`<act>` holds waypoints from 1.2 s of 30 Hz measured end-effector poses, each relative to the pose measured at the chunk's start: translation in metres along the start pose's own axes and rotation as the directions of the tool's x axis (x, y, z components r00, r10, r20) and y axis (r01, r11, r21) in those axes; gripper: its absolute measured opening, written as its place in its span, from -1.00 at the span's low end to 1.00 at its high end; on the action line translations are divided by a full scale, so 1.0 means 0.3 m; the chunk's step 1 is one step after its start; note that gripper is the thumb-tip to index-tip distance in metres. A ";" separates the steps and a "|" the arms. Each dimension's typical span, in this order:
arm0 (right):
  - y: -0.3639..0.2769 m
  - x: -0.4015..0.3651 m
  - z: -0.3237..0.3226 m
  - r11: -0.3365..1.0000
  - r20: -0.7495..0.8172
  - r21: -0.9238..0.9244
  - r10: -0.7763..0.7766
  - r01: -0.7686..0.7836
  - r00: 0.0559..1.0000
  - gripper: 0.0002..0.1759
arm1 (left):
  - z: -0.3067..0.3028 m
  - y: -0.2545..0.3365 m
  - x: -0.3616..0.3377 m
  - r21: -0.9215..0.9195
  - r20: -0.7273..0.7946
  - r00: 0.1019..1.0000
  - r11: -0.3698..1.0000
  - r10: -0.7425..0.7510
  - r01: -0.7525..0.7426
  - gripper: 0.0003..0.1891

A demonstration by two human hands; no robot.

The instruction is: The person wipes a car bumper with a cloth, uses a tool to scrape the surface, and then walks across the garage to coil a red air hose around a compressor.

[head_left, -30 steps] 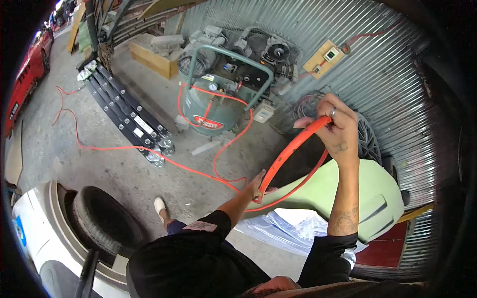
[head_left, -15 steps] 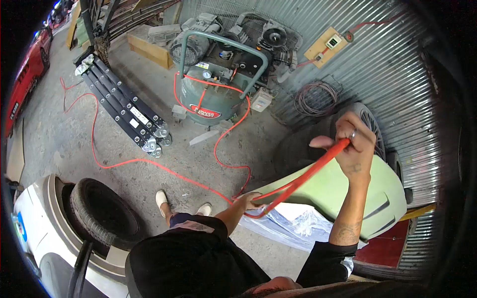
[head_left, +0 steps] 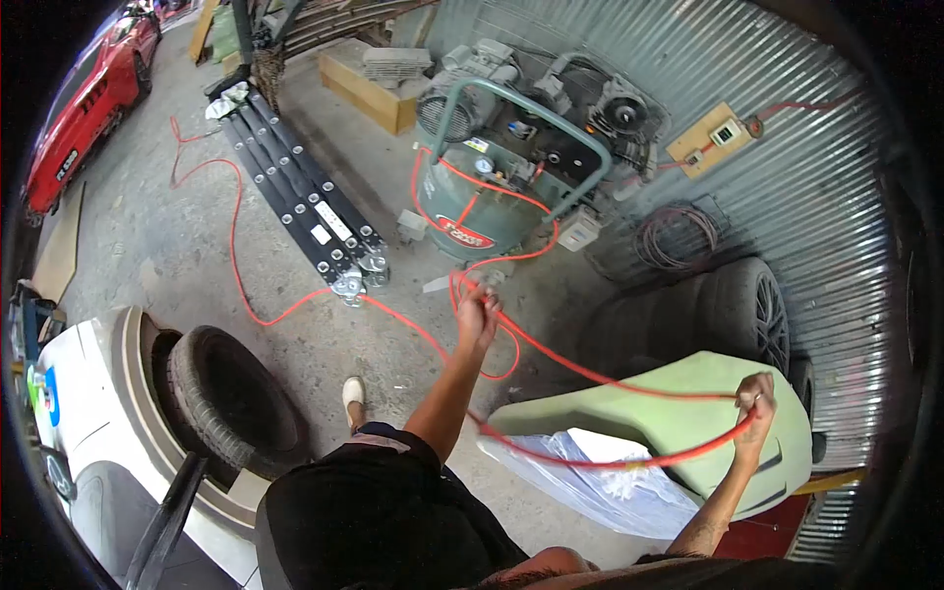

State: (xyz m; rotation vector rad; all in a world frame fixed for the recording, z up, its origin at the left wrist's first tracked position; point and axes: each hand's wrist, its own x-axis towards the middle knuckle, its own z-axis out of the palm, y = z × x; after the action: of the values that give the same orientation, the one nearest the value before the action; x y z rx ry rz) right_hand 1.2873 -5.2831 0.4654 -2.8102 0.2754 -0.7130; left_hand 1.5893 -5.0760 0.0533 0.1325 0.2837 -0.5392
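A thin red hose (head_left: 610, 460) hangs in long loops between my two hands. My left hand (head_left: 477, 313) is raised in front of the compressor, its fingers wrapped round the hose. Farther right, over the light green panel (head_left: 678, 403), my right hand (head_left: 755, 398) is closed on the gathered loops. The hose also trails across the concrete floor to the left and runs up to the green air compressor (head_left: 482, 197), where it lies around the tank.
Black folded ladder-like sections (head_left: 295, 187) lie on the floor. Stacked tyres (head_left: 708, 310) stand by the corrugated wall (head_left: 836, 197). At the lower left are a white car part (head_left: 84, 393) and a loose tyre (head_left: 231, 398). A red car (head_left: 88, 108) stands upper left.
My left hand has moved up and forward with the hose. My right hand has lowered and shifted right, and the loops between them now hang wider apart. The view has shifted too.
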 end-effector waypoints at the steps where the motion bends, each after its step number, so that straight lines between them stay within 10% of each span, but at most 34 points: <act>1: 0.014 -0.028 0.012 0.995 0.048 -0.073 0.072 -0.068 0.996 -0.84 | 0.130 0.072 -0.028 0.009 0.000 1.000 1.000 0.016 -0.016 -0.97; 2: 0.036 -0.068 0.038 0.933 0.011 0.021 0.358 -0.358 0.934 -0.88 | 0.278 0.129 -0.072 0.071 0.065 0.997 0.997 0.028 -0.033 -0.87; 4: 0.031 -0.104 0.069 0.959 0.030 -0.254 0.136 -0.124 0.990 -0.88 | 0.471 0.252 -0.125 0.145 0.145 0.989 0.988 0.037 -0.058 -0.77; 8: 0.075 -0.268 0.200 0.813 0.088 0.226 0.531 -0.536 0.843 -0.76 | 0.615 0.460 -0.057 0.256 0.255 0.962 0.952 0.099 -0.166 -0.55; 16: -0.197 -0.191 0.573 0.701 0.108 0.556 0.472 -0.447 0.875 -0.78 | 1.015 0.948 0.252 0.679 0.418 0.901 0.698 -0.115 -0.226 -0.59; 20: -0.280 -0.076 0.795 0.897 -0.031 0.443 -0.003 0.016 1.000 -0.89 | 1.219 1.124 0.446 0.714 0.438 0.897 0.583 0.059 -0.387 -0.72; 22: -0.301 -0.028 0.916 0.920 0.016 0.393 -0.017 0.009 1.000 -0.79 | 1.266 1.182 0.560 0.829 0.371 0.926 0.428 0.062 -0.361 -0.70; 25: -0.251 0.035 1.135 0.859 -0.027 0.511 0.019 -0.003 0.999 -0.80 | 1.346 1.108 0.623 0.882 0.393 0.916 0.248 0.083 -0.401 -0.72; 30: 0.080 0.195 1.458 0.662 0.371 0.656 0.135 -0.362 0.919 -0.79 | 1.435 0.735 0.909 0.792 0.603 0.795 -0.162 0.066 -0.588 -0.63; 31: 0.154 0.230 1.471 0.902 0.225 0.432 -0.108 0.000 0.968 -0.81 | 1.475 0.604 0.868 0.814 0.543 0.839 -0.250 0.011 -0.524 -0.59; 36: 0.439 0.163 1.627 0.825 0.275 0.560 -0.100 -0.075 0.956 -0.81 | 1.516 -0.111 0.516 0.694 0.582 0.590 -0.037 -0.560 -0.719 -0.58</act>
State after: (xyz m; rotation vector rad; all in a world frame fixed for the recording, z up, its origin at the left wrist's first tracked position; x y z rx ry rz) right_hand 1.5512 -5.3357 0.0348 -2.2914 -0.0167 -0.2941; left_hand 1.8041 -5.2697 0.4385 1.4451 -1.2966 -0.4722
